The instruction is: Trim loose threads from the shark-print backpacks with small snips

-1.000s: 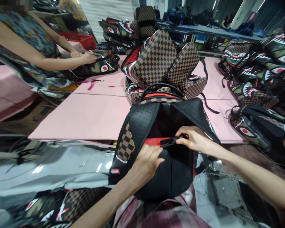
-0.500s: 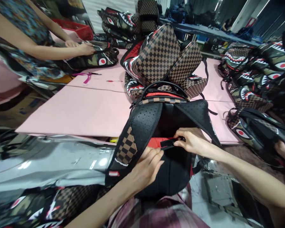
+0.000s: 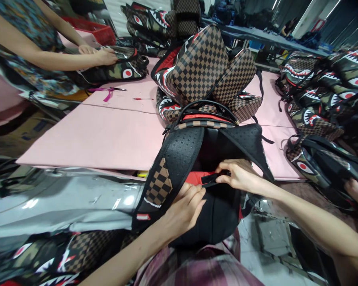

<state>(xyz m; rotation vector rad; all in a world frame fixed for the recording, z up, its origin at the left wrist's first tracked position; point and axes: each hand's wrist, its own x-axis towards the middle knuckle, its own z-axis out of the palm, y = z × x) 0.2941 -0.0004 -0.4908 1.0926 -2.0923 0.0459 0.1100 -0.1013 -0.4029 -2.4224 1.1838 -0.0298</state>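
pink table: bags | red crate | right grip pinches black strip | left grip unclear

right hand is edging closer to left hand; co-worker's hand at far right is showing more.

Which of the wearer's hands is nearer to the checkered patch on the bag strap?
Left. The left hand is close beside the patch, just to its right; the right hand is farther right, beyond the red lining, pinching a black strip.

Pink table, bluish rear table, pale pillar
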